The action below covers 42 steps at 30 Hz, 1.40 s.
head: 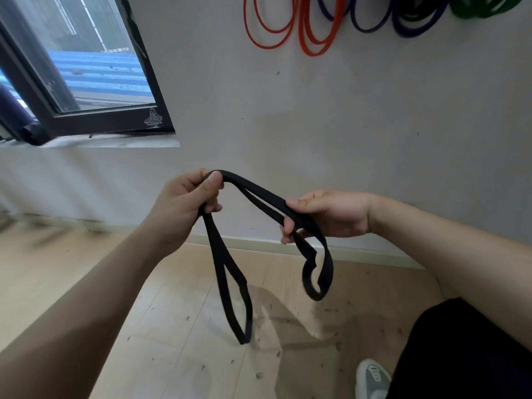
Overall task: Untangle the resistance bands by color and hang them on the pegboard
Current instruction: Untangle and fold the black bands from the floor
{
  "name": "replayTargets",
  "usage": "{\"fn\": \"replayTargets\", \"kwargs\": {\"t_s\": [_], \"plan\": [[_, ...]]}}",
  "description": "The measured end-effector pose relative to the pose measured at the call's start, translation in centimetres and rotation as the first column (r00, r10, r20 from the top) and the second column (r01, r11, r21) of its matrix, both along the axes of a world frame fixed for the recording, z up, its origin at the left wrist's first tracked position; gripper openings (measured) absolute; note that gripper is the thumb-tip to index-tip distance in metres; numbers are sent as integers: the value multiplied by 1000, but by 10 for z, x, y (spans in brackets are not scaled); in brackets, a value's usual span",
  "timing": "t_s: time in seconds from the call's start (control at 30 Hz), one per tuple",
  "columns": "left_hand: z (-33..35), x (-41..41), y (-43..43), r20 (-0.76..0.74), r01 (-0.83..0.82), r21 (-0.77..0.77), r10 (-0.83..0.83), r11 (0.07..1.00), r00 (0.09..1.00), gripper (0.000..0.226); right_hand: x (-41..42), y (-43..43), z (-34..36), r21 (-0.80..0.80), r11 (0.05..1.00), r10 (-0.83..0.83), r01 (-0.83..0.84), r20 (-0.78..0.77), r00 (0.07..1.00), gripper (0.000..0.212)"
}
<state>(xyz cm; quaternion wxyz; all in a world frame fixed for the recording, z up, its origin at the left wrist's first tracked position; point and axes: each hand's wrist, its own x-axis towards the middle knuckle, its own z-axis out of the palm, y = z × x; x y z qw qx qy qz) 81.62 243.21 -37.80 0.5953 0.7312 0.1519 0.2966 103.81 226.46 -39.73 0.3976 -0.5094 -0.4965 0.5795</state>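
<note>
Black band gripped, left hand, right hand (ends dangling)

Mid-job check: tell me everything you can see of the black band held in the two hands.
The black band is a flat, matte strip, rubbery-looking, closed into a loop and doubled over. The left hand grips one fold under the thumb. The right hand grips it further along, with two strands running side by side between them. A long loop hangs below the left hand, a shorter, twisted one below the right. It hangs in the air, touching only the hands.
</note>
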Motion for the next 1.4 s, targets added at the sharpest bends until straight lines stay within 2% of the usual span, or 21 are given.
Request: {"fn": "replayTargets", "kwargs": {"t_s": [0.13,0.23,0.5,0.63,0.7,0.77,0.9,1.0,1.07,1.17,1.23,1.33,1.4], "plan": [[-3,-12,12,-120,53,27,-50,998,992,54,3,-2,5,34,988,-146,148,-55,988,40],[-2,-15,12,-169,113,18,-109,993,980,59,0,-3,14,90,978,-178,187,-105,978,41],[10,8,-25,-263,287,123,-248,950,932,30,-20,1,25,154,979,-126,135,-67,990,46],[10,14,-32,-261,205,191,-152,960,953,31,-25,1,23,141,986,-87,91,-28,996,46],[11,14,-31,-229,163,208,-114,964,967,23,-24,2,21,126,990,-65,70,-40,997,44],[11,13,-31,-196,127,218,-84,968,977,17,-20,2,18,110,992,-56,59,-27,998,36],[11,11,-27,-99,-12,183,31,983,995,29,-8,3,9,100,990,-108,104,38,993,18],[13,8,-19,-7,-134,120,135,984,991,25,4,3,-3,88,968,-246,234,169,955,19],[13,6,-17,22,-184,101,182,978,983,15,10,5,-14,110,950,-310,291,272,911,11],[13,7,-17,50,-224,81,221,971,974,18,11,11,-29,152,930,-368,335,424,828,3],[15,9,-19,72,-237,71,233,969,970,20,7,16,-37,132,933,-358,335,446,820,9],[17,11,-20,102,-250,55,244,967,964,17,1,23,-43,46,949,-307,313,373,876,10],[18,10,-18,121,-259,40,252,965,960,17,-2,25,-46,1,961,-259,277,361,896,24]]}}
